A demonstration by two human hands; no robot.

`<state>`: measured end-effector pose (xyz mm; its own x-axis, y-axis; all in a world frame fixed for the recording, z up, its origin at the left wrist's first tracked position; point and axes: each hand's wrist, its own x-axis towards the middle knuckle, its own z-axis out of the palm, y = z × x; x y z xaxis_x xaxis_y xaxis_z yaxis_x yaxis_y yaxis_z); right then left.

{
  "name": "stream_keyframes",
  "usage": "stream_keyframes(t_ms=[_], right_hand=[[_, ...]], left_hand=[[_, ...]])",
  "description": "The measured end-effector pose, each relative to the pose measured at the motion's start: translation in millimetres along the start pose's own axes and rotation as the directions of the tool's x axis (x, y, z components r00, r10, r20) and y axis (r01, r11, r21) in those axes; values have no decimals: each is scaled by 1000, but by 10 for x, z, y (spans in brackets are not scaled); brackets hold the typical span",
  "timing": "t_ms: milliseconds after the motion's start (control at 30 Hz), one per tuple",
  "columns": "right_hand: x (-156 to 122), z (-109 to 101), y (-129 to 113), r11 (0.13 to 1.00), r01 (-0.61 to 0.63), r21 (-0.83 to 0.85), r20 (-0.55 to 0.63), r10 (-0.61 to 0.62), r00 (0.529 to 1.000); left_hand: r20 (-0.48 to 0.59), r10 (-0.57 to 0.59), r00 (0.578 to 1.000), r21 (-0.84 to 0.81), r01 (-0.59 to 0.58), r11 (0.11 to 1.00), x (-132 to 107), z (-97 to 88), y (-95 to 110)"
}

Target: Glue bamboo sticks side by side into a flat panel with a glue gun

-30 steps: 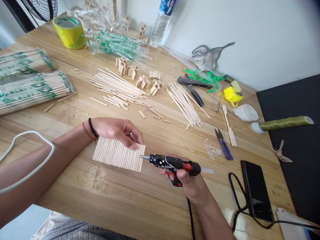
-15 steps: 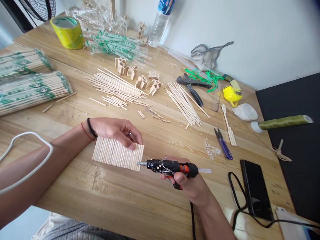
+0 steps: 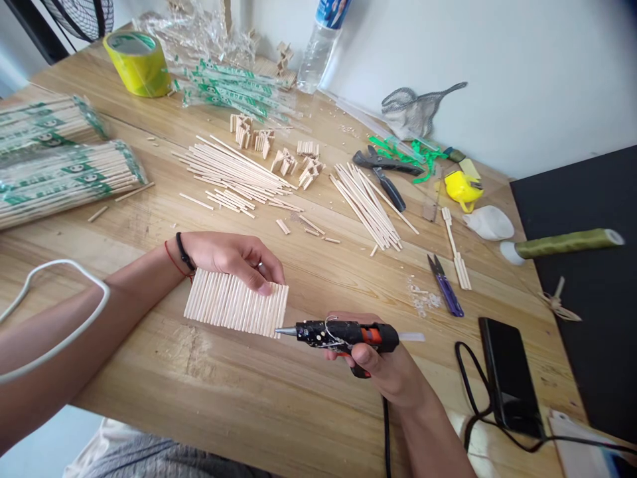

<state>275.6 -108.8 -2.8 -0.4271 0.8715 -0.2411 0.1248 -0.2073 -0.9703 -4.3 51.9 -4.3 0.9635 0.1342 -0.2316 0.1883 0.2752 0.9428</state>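
Nozzle (image 3: 286, 331) has slid down the stick mat (image 3: 231, 304) to its 4 o'clock corner since a second ago. Our left hand (image 3: 237, 257) pinches the mat; our right hand (image 3: 381, 368) grips the glue gun (image 3: 338, 334) (white-flecked), mat at its 9 o'clock. We log scissors (image 3: 448, 292) at its 2 o'clock.

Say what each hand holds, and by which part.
Left hand: the stick panel, by its upper edge toward the right end. Right hand: the glue gun, by its handle.
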Motion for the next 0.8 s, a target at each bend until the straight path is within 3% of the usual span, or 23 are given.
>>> stream_keyframes(t_ms=[433,800], right_hand=[[-6,-19,-11,996,42,-73,37,-40,999],[14,-4,-15,1000,26,-15,12,-26,1000]], left_hand=[[-17,-18,1000,-20,17,1000,-3,3,-8],[-50,-36,998,23,37,999,-7,2,-16]])
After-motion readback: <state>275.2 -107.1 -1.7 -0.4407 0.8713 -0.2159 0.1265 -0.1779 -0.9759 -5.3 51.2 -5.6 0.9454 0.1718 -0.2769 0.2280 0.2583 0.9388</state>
